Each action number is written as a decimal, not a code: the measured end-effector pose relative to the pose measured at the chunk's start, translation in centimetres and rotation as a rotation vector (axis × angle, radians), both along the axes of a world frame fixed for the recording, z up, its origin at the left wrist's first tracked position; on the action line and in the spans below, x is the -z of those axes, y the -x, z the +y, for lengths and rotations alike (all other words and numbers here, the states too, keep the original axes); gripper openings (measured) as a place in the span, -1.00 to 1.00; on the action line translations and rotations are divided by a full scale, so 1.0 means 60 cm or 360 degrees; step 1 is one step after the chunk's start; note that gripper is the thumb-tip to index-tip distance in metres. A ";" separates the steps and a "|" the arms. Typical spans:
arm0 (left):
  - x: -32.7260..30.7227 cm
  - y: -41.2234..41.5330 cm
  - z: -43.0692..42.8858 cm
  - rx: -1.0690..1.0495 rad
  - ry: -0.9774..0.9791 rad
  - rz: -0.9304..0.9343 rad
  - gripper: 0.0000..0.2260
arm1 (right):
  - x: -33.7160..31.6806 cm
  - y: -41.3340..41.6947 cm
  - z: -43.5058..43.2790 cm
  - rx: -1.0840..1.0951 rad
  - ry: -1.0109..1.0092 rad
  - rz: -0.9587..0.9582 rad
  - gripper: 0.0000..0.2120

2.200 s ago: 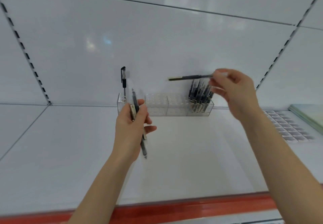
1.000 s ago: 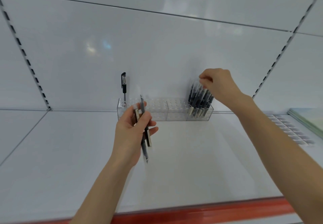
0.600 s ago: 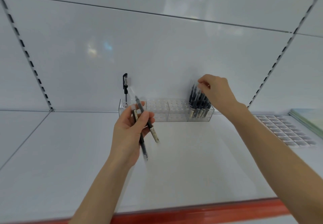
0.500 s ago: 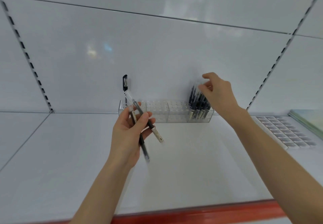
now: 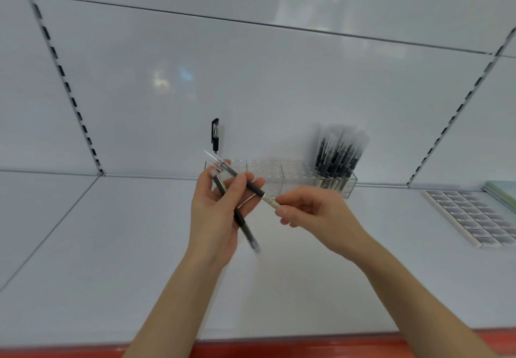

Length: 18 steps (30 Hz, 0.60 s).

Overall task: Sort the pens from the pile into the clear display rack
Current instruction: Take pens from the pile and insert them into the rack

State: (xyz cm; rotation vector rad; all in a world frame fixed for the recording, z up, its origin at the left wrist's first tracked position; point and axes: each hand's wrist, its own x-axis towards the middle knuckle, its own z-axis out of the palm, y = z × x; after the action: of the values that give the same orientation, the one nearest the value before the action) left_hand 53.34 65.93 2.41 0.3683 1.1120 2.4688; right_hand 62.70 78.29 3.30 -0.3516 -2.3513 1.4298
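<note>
Left hand (image 5: pixel 220 212) clamped on lower pen (image 5: pixel 240 221) (tip blurred) plus upper pen (image 5: pixel 252 187); right hand (image 5: pixel 315 215) apparently pinches its 4 o'clock end.

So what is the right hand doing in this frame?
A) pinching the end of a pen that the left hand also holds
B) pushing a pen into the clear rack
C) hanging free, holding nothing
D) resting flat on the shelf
A: the right hand pinches the pale end of the slanted pen between its fingers, while the left hand grips that pen's other half, in front of the clear display rack.
</note>
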 end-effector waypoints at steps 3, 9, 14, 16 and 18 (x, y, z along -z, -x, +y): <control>0.003 0.012 -0.009 -0.0151 0.0059 0.0026 -0.89 | -0.001 -0.003 0.006 0.0080 0.0039 0.0022 -0.83; 0.007 0.024 -0.025 -0.0253 0.0164 0.0098 -0.92 | -0.005 -0.006 0.018 0.0171 0.0414 0.0123 -0.84; 0.010 0.022 -0.025 -0.0231 0.0199 0.0101 -0.93 | -0.004 -0.009 0.025 0.0193 0.0276 0.0102 -0.85; 0.011 0.020 -0.024 -0.0235 0.0227 0.0122 -0.93 | -0.005 -0.010 0.022 0.0116 -0.0146 -0.0010 -0.85; 0.011 0.014 -0.020 -0.0166 0.0262 0.0165 -0.93 | -0.010 -0.005 0.013 0.0032 -0.0469 -0.0086 -0.88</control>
State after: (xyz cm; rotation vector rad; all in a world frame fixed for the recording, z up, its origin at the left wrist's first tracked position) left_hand 52.48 64.72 1.76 0.4018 1.3993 2.4485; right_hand 62.99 79.07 3.88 -0.3341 -2.5469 1.0544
